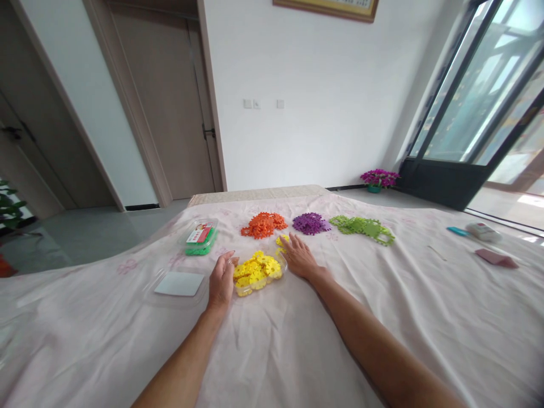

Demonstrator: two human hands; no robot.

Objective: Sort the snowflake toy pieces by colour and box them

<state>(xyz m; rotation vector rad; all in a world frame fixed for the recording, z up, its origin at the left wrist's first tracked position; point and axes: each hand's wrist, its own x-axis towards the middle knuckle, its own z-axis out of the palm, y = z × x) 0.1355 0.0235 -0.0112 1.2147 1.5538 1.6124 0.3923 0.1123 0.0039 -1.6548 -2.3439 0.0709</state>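
Left of center, a clear lid (176,283) lies below a box of green pieces (200,239). At center, the left hand (221,280) bears against the left wall of the clear tray (284,265) containing yellow flower pieces (257,269); its grip cannot be determined. The right hand (298,256), fingers extended and slightly apart, contacts yellow pieces beyond the tray's right end.

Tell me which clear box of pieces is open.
The clear plastic box of yellow flower-shaped pieces, between left hand and right hand; its top is uncovered, while the other clear plastic box of green pieces is lidded.
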